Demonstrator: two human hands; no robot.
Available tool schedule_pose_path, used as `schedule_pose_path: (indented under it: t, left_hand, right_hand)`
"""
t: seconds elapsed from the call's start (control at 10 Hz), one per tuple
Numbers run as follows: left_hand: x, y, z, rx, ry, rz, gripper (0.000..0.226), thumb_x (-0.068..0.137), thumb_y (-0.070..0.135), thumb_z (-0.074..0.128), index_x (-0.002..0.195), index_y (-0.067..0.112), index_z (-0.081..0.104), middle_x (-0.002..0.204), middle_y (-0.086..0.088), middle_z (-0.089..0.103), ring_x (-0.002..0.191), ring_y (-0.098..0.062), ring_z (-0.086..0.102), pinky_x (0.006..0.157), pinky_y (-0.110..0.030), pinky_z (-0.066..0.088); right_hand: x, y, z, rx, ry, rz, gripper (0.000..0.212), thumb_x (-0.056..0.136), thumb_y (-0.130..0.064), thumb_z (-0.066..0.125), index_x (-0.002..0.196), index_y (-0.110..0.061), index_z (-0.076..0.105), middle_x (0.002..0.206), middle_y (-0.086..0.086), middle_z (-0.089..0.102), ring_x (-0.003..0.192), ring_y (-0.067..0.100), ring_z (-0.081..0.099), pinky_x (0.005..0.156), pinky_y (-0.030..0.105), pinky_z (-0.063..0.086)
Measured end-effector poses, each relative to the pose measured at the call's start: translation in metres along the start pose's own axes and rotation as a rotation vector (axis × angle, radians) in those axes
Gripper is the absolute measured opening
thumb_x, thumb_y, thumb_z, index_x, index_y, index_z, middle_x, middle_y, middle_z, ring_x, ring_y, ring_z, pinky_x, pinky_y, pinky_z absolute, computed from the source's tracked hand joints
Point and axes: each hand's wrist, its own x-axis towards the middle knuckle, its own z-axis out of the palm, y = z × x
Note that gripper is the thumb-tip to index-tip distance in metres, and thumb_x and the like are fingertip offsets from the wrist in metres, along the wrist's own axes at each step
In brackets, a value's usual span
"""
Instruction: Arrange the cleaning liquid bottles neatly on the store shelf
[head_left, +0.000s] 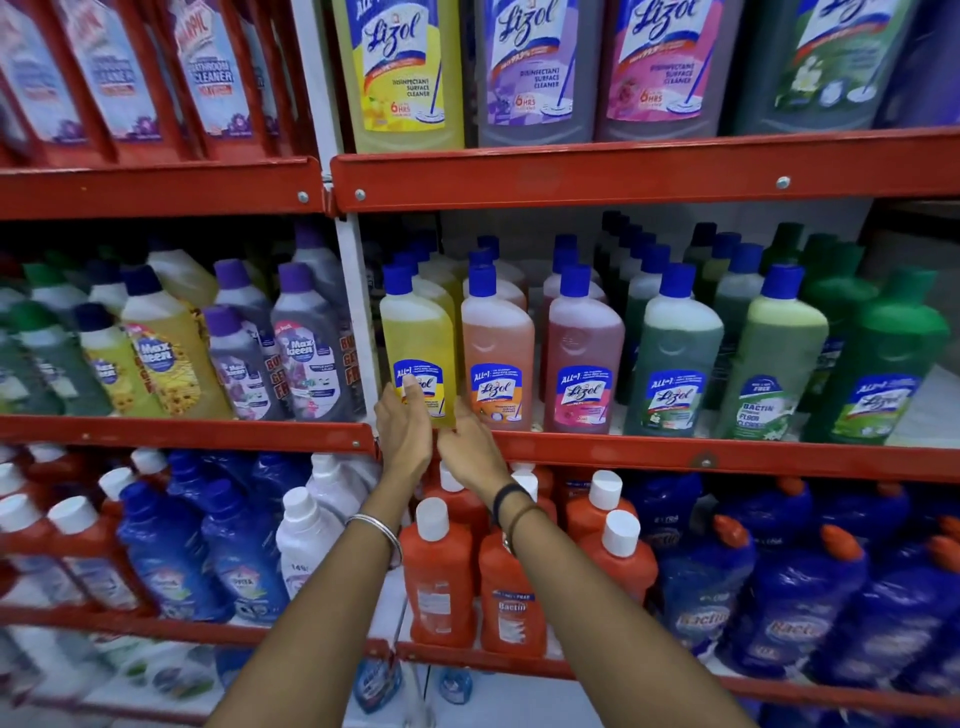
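Head view: both hands at the yellow Lizol bottle (418, 353), front-left of the middle shelf (675, 457), just beside the white upright post (358, 312). Left hand (402, 431) is open, fingers straight & together, thumb tip resting on the bottle's blue label; palm flat along the btl's left lower side. Right hand (470, 449) also open, fingers extended, touching the btl's lower right corner; neither hand wraps around it. Bottle stands upright, translucent plastic, flat-sided w/ sloped shoulder, blue screw cap, glossy label. Just beside it on the right, an orange Lizol bottle (497, 353) of the same shape, then a pink one (584, 358), then green ones. Shelf edge is red painted metal w/ bolts. Both forearms reach up & forward from bottom of frame, converging; silver bangle (376, 530) on left wrist, dark bands (511, 501) on right.
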Motion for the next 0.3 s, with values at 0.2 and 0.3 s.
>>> schedule_pose_path:
  t: [0.2,0.3]
  left_hand:
    - [-0.009,0.011,-0.007,0.066,0.038,0.009,0.079,0.089,0.062,0.018,0.119,-0.004,0.048,0.128,-0.027,0.046,0.124,-0.038,0.039,0.106,-0.04,0.029]
    - [-0.05,0.069,-0.007,-0.031,0.146,0.44,0.049,0.092,0.039,0.03,0.118,0.0,0.047,0.123,-0.021,0.047,0.119,-0.029,0.041,0.1,-0.022,0.026]
  right_hand:
    - [-0.019,-0.015,-0.024,-0.003,0.072,-0.032,0.031,0.082,-0.027,0.044,0.102,-0.016,0.065,0.106,0.01,0.072,0.105,0.033,0.062,0.088,0.041,0.051]
    - [-0.049,-0.03,-0.075,0.062,0.382,-0.161,0.037,0.085,-0.038,0.05,0.111,-0.016,0.066,0.11,0.006,0.073,0.104,0.022,0.067,0.09,0.038,0.054]
